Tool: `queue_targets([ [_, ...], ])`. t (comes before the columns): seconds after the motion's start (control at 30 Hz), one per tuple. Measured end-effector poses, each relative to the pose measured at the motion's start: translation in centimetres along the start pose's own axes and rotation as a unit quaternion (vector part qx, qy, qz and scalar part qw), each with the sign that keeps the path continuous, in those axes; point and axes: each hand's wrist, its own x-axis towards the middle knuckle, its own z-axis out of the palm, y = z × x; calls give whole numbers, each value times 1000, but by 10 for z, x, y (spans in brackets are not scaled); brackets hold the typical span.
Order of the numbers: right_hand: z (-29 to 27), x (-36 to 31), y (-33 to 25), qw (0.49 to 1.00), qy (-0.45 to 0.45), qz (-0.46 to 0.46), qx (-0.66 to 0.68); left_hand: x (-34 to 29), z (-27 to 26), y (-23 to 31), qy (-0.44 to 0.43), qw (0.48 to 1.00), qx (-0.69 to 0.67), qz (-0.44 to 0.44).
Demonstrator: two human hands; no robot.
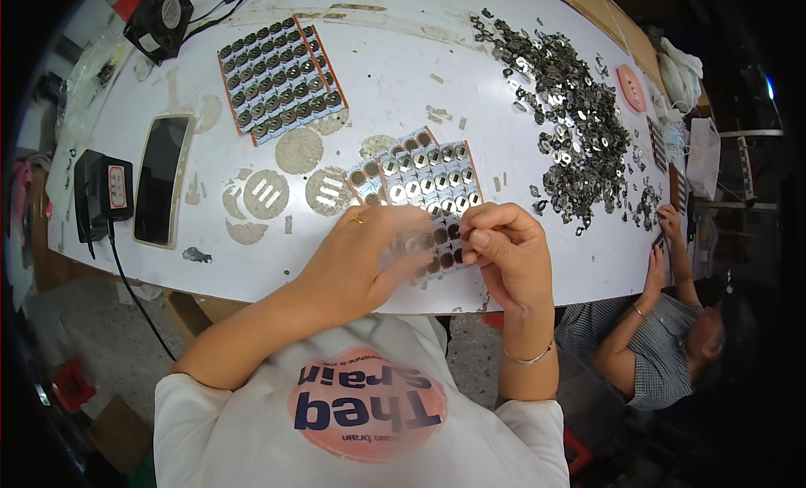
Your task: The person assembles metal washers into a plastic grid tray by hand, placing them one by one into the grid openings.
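Note:
A blue-and-white grid tray (475, 171) with orange edges lies in front of me. Shiny metal pieces (428, 184) fill its far rows, and dark round spots show in the nearer ones. A similar tray (432, 135) sticks out from beneath it at an angle. My left hand (357, 253) is over the tray's left side, its fingers smeared by motion. At the near right corner, my right hand (512, 257) pinches thumb and fingers together. Whatever is between those fingertips is too small to make out.
Many loose metal pieces (579, 119) are heaped at right. Filled trays (228, 83) lie stacked at the far left. A phone (162, 182), a black corded adapter (105, 190) and a fan (158, 22) stand left. A pink dish (630, 88) and another person (651, 345) are at right.

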Motion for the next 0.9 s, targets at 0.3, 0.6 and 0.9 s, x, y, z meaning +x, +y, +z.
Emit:
queue_targets([
  [0.3, 1, -6, -4, 902, 12, -25, -432, -10, 9, -16, -39, 932, 328, 147],
  [0.6, -10, 3, -2, 869, -39, 24, -493, -11, 14, -17, -29, 929, 338, 148],
  [0.9, -3, 3, 1, 855, -9, 5, -519, -11, 14, -17, -36, 923, 352, 149],
])
